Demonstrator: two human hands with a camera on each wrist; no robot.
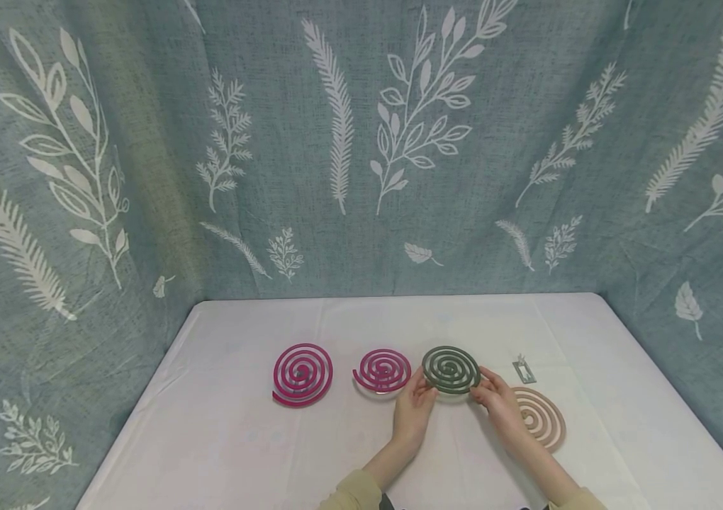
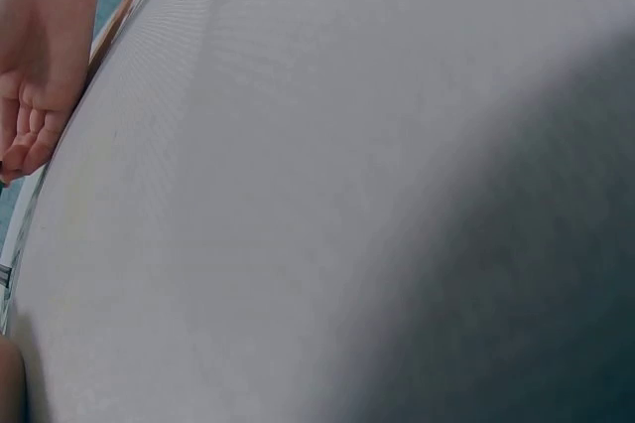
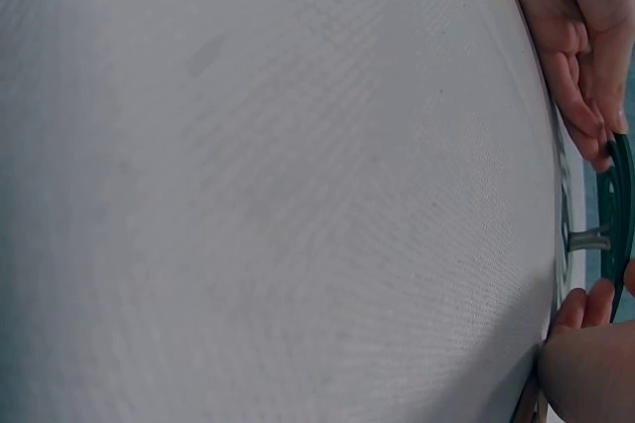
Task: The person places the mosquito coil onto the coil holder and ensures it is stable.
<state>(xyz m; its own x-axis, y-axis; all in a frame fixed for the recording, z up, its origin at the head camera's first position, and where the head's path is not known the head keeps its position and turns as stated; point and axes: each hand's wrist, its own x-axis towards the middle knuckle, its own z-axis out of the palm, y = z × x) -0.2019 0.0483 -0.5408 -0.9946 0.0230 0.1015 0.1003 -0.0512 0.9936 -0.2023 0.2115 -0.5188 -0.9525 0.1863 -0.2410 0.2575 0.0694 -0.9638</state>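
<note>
Between both hands is a dark green mosquito coil, held flat by its edges above the white table. My left hand pinches its left edge, and my right hand pinches the right edge. Below the green coil, a small metal stand shows in the right wrist view; whether the two touch I cannot tell. A tan coil lies partly hidden under my right forearm. Beyond that hand is another metal stand, flat with a raised tip. The left wrist view mostly shows tablecloth.
To the left of the hands are two magenta coils: the nearer one seems raised on a stand, and the other sits farther left. A white cloth covers the table. Blue-green leaf-patterned curtains close off the back and sides.
</note>
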